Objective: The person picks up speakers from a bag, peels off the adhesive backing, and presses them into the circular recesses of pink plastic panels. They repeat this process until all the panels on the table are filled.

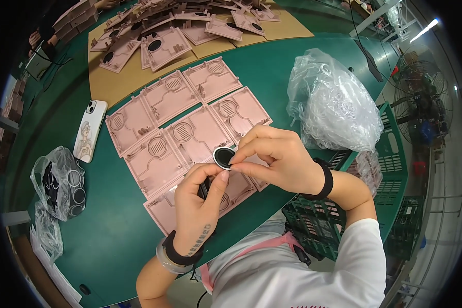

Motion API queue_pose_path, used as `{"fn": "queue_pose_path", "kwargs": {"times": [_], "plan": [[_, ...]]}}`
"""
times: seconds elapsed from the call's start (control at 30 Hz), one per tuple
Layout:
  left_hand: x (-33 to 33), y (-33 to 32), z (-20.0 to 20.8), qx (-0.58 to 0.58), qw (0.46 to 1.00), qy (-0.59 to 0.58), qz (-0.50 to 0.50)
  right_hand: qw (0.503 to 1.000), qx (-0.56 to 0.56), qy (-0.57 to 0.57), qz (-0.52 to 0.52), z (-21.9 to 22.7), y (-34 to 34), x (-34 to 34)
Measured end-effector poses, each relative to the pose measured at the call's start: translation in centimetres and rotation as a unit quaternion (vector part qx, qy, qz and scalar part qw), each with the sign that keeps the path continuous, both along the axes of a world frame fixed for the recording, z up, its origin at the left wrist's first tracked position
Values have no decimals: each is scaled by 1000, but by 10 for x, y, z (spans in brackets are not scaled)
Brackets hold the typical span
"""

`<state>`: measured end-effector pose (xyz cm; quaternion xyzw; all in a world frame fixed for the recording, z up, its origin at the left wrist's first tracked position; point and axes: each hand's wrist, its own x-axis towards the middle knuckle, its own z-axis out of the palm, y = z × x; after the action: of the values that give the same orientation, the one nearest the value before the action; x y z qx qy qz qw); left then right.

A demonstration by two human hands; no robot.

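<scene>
In front of me, both hands hold up a small round black disc with a white rim (224,158). My left hand (196,205) pinches its lower edge between thumb and forefinger. A dark object (204,188), mostly hidden, sits within that hand's curled fingers; its kind does not show. The fingertips of my right hand (280,160) grip the disc's right edge. Beneath the hands, several pink plastic panels (194,127) lie side by side in rows, each with a round slotted grille. The nearest panels are partly covered by my hands.
Pink panels fitted with black discs (164,47) are piled on cardboard (287,24) at the back. A large clear plastic bag (336,110) lies right, above green crates (313,223). On the left are a phone (90,131) and a clear bag of black discs and rings (61,185).
</scene>
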<state>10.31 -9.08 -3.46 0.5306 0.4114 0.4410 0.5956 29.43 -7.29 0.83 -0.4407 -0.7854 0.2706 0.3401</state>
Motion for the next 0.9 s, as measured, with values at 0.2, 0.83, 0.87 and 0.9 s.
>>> {"fn": "queue_pose_path", "kwargs": {"times": [0.2,0.83,0.87,0.9], "plan": [[0,1,-3,27,999,21,5,1000,-2,3,3,-1,0,0],[0,-1,0,72,996,45,19,1000,24,-15,-6,-1,-10,-8],[1,-1,0,89,994,55,23,1000,24,-15,-7,-1,-9,-8],[1,-2,1,89,994,54,23,1000,25,-15,-8,-1,-9,-8]]}}
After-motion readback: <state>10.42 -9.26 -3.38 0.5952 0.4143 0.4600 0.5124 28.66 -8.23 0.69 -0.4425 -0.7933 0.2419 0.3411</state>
